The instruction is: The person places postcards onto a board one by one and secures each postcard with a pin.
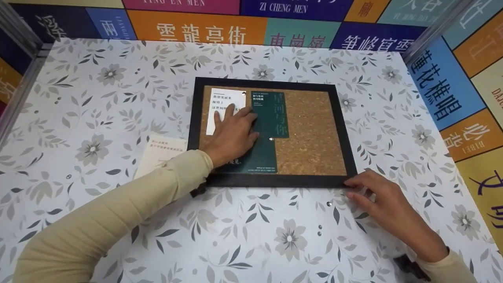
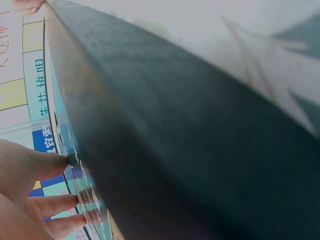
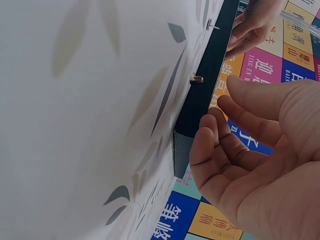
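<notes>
A cork board [image 1: 314,133] in a black frame [image 1: 275,181] lies on the patterned tabletop. My left hand [image 1: 234,135] rests palm down over its left half, fingers spread across a white card [image 1: 214,94] and an upper dark green card [image 1: 275,114]. Partly under that wrist lies a lower green card [image 1: 263,159]. Small metal pins show at the white card's top corner and near the green cards' overlap. At the frame's near right corner, my right hand [image 1: 381,200] touches the edge with its fingertips. Its thumb stands apart from the fingers [image 3: 205,145] in the right wrist view.
A pale card [image 1: 159,153] with reddish print lies left of the frame, partly behind the left sleeve. Loose metal pins, one of them gold [image 3: 196,79], lie on the table by the frame's near side. Panels with colourful lettering [image 1: 196,31] border the table's far and right sides.
</notes>
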Available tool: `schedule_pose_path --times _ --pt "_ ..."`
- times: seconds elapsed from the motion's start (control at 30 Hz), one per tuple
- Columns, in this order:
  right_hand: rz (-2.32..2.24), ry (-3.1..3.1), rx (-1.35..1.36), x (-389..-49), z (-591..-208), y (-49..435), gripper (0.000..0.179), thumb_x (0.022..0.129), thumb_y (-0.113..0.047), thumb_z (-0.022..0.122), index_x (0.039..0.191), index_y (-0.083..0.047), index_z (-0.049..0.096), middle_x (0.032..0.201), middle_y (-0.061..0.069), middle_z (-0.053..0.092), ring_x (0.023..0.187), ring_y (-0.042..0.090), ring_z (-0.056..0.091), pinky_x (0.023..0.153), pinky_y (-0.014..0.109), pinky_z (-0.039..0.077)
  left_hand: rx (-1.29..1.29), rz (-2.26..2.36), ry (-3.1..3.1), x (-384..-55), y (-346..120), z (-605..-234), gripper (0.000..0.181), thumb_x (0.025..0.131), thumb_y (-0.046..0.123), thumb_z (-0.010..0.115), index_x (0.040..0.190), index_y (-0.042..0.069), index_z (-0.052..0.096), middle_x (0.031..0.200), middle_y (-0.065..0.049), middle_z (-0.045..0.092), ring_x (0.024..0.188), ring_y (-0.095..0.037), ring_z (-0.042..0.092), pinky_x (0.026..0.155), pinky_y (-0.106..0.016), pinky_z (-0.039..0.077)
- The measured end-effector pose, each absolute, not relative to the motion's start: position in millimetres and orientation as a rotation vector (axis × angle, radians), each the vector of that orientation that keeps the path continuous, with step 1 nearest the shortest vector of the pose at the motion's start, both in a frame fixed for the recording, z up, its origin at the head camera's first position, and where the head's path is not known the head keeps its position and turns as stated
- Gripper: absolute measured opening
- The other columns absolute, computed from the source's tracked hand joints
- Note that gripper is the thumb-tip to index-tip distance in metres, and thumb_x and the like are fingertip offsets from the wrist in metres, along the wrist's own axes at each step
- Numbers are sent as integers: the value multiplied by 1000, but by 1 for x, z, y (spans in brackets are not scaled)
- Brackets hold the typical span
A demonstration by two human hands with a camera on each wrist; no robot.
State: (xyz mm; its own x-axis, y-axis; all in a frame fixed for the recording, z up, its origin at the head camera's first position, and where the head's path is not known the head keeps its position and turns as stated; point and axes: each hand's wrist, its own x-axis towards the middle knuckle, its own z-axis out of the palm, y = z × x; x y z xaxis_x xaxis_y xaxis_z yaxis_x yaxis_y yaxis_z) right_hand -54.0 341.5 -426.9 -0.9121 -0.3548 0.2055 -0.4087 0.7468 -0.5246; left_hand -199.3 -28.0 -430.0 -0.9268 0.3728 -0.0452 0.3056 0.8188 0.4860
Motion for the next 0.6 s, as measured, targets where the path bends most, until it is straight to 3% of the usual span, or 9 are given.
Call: schedule_pose_path --times 0.3,0.6 --pt "873 -2867 634 -52 -428 342 31 83 8 90 108 -8 82 98 -4 70 83 3 59 69 14 47 535 730 2867 -199 -28 -429 55 111 29 67 160 7 57 174 -12 42 161 -44 26 125 -81 13" --pt "838 -2988 534 -49 -426 341 25 88 1 90 108 -13 86 98 -11 65 83 2 59 67 19 49 523 701 2877 -199 -27 -429 55 112 32 66 161 9 56 175 -10 42 163 -44 27 125 -80 15"
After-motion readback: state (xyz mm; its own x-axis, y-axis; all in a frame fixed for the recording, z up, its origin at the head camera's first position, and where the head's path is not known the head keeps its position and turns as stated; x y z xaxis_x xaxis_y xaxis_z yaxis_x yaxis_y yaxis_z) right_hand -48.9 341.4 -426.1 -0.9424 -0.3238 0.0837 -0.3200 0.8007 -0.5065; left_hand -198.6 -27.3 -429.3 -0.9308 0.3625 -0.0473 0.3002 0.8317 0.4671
